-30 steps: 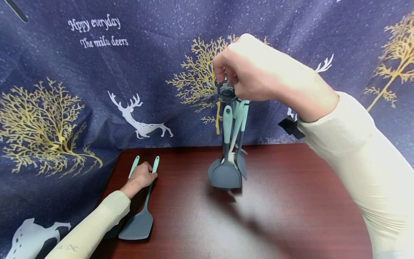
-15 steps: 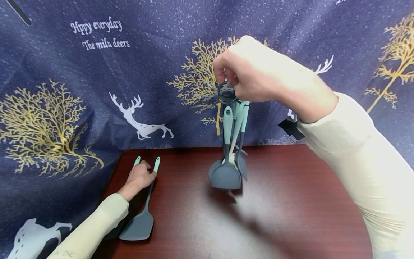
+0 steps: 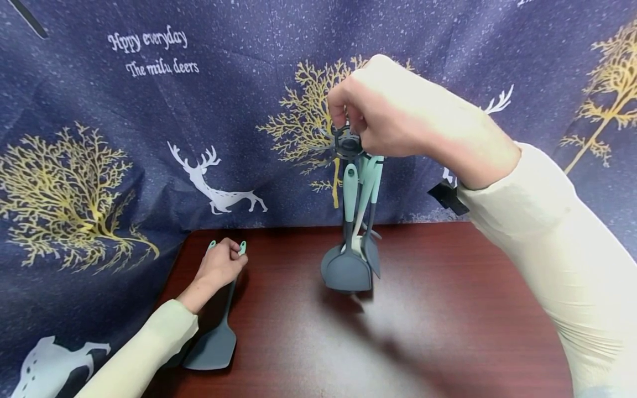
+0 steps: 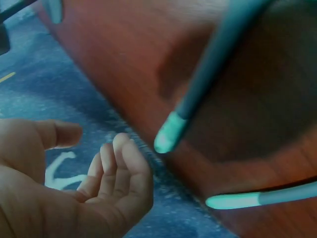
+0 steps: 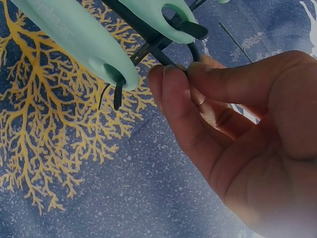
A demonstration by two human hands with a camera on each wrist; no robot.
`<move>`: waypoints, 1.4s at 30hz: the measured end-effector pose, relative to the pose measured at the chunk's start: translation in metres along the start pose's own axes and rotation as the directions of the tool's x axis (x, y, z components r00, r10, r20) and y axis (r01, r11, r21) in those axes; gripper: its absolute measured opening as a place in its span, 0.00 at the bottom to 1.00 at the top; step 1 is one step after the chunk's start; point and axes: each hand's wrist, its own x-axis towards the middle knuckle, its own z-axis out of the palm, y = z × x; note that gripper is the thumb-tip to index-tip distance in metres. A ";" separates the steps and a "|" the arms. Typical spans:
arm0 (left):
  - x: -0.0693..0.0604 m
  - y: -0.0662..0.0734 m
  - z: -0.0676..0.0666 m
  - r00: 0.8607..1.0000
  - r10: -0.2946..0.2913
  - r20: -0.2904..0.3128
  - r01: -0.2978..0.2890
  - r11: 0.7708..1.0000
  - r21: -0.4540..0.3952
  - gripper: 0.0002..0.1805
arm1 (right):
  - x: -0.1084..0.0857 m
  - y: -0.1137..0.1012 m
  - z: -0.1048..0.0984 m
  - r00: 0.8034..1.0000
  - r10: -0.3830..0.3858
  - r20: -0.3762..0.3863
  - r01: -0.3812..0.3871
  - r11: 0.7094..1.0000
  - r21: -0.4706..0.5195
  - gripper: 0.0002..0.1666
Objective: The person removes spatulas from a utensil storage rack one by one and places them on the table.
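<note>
Across the brown counter (image 3: 448, 331), as seen from the head, two groups of kitchen tools are shown. At the left, a grey spatula (image 3: 214, 348) is laid flat with its green handle turned toward the far edge, and a second utensil (image 3: 212, 244) beside it is mostly covered by the arm. The left-hand grip (image 3: 219, 262) is placed over these handles; whether either one is touched cannot be told from this view. Near the middle, a dark utensil rack (image 3: 348, 146) is held from above by the right-hand grip (image 3: 398, 108), with several tools hung below it; whether its foot is rested on the counter cannot be seen.

From the left wrist, the left-hand grip is seen wide, with thumb and fingers well parted and nothing held. The two green handle ends are seen just beyond the fingers, apparently untouched.

From the right wrist, a small ring (image 5: 196, 51) on the rack is pinched narrowly between thumb and fingertips. Handles are threaded by their holes onto dark hooks (image 5: 118, 94).

The step in hand is judged to be the steadying of the rack while the laid tools are reached. For the next move, one handle would need to be closed upon by the left, with the ring firmly held.
</note>
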 end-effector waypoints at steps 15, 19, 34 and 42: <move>-0.015 0.036 -0.011 0.993 0.101 -0.068 -0.106 0.992 -0.073 0.12 | 0.000 0.002 0.001 1.000 -0.017 -0.019 0.017 1.000 -0.003 0.29; -0.019 0.046 -0.014 0.991 0.122 -0.063 -0.128 0.986 -0.105 0.11 | -0.001 0.004 0.002 0.999 -0.038 -0.038 0.037 0.999 -0.018 0.27; -0.027 0.070 -0.013 0.957 0.285 -0.057 -0.290 0.933 -0.213 0.10 | -0.001 0.001 0.000 1.000 -0.011 -0.009 0.011 1.000 0.010 0.29; -0.035 0.088 -0.011 0.926 0.371 -0.061 -0.374 0.889 -0.266 0.08 | 0.000 0.000 0.000 1.000 -0.011 -0.006 0.011 1.000 0.008 0.29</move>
